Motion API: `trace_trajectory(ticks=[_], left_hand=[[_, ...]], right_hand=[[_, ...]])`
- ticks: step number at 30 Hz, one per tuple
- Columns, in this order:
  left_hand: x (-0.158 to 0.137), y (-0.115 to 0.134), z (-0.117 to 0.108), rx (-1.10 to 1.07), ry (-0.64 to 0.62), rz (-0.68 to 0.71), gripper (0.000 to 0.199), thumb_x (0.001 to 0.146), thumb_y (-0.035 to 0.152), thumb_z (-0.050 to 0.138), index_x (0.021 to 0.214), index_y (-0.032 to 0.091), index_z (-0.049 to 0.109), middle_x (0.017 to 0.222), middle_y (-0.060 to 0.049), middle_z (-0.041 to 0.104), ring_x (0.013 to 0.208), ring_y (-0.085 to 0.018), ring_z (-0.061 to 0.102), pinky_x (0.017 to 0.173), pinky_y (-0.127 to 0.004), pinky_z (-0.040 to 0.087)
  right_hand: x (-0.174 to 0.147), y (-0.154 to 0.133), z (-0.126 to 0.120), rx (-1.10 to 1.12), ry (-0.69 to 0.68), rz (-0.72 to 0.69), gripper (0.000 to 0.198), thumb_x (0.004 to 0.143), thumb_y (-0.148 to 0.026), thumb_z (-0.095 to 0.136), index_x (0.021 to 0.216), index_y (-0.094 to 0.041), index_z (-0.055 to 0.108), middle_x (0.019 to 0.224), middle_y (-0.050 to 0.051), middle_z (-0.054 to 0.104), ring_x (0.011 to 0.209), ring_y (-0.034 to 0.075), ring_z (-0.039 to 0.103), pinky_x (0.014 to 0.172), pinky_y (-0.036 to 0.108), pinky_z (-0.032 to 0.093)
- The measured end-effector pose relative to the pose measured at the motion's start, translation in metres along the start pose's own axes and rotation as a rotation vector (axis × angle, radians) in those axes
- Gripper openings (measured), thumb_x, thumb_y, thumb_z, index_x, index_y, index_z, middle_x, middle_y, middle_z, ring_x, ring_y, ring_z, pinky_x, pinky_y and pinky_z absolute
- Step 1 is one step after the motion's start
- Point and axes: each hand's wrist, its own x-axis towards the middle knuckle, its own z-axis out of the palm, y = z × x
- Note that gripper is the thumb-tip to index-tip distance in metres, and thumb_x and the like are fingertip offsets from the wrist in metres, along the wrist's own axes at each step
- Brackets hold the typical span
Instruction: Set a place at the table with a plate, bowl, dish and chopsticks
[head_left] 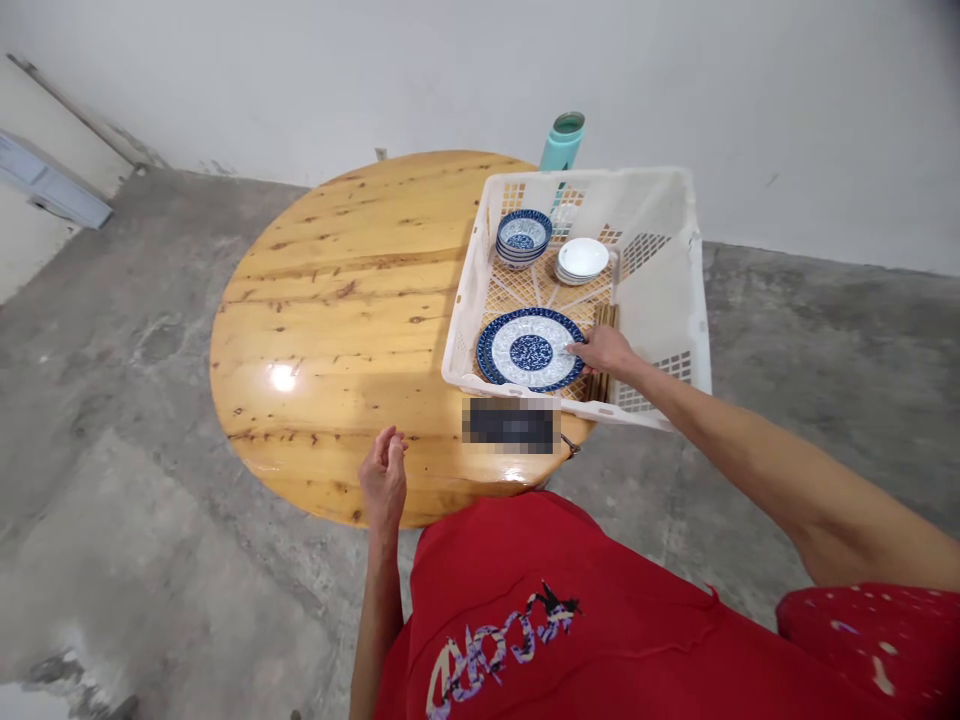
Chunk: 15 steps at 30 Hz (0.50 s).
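Your right hand (pixel 604 352) pinches the rim of the plate (pixel 531 352) inside the near-left corner of the basket (pixel 660 225); your left hand (pixel 384 476), fingers loosely curled, hangs by the near edge of the table (pixel 337 330).

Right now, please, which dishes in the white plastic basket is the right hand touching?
The flat round blue-patterned plates; the stacked blue-patterned bowls and plain white dishes stand untouched behind.

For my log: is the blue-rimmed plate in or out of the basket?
In: walls of the basket surround the plate, whose edge the right hand holds.
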Motion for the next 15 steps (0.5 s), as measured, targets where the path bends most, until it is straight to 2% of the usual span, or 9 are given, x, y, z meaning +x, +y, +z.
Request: trace_trajectory(ticks=[4, 9, 12, 15], left_hand=[[0.004, 0.017, 0.012, 0.03, -0.078, 0.092, 0.037, 0.091, 0.043, 0.054, 0.113, 0.017, 0.069, 0.104, -0.011, 0.078, 0.089, -0.021, 0.076, 0.083, -0.034, 0.06], [0.025, 0.067, 0.029, 0.202, -0.087, 0.424, 0.03, 0.096, 0.035, 0.054, 0.115, 0.018, 0.069, 0.102, -0.009, 0.077, 0.086, -0.017, 0.074, 0.084, -0.03, 0.057], [0.047, 0.108, 0.056, 0.399, -0.15, 0.614, 0.027, 0.098, 0.029, 0.053, 0.116, 0.019, 0.07, 0.103, -0.008, 0.077, 0.091, -0.017, 0.073, 0.088, -0.028, 0.055], [0.073, 0.142, 0.097, 0.698, -0.283, 0.671, 0.028, 0.101, 0.024, 0.048, 0.117, 0.018, 0.07, 0.113, -0.011, 0.075, 0.108, -0.022, 0.07, 0.095, -0.031, 0.052]], right_hand=[[0.001, 0.001, 0.001, -0.063, 0.007, -0.024, 0.022, 0.094, -0.029, 0.061, 0.086, -0.013, 0.072, 0.053, 0.003, 0.064, 0.054, 0.019, 0.065, 0.061, 0.025, 0.049], [-0.005, -0.002, 0.0, 0.011, -0.049, 0.012, 0.031, 0.095, -0.035, 0.063, 0.074, -0.013, 0.07, 0.065, 0.007, 0.07, 0.06, 0.018, 0.068, 0.058, 0.024, 0.05], [-0.007, -0.004, 0.0, -0.036, -0.057, 0.011, 0.034, 0.096, -0.036, 0.062, 0.072, -0.014, 0.07, 0.067, 0.008, 0.071, 0.065, 0.018, 0.069, 0.061, 0.024, 0.049], [-0.004, -0.002, 0.0, -0.123, -0.016, -0.044, 0.034, 0.094, -0.035, 0.063, 0.068, -0.015, 0.071, 0.063, 0.01, 0.07, 0.069, 0.022, 0.07, 0.065, 0.027, 0.05]])
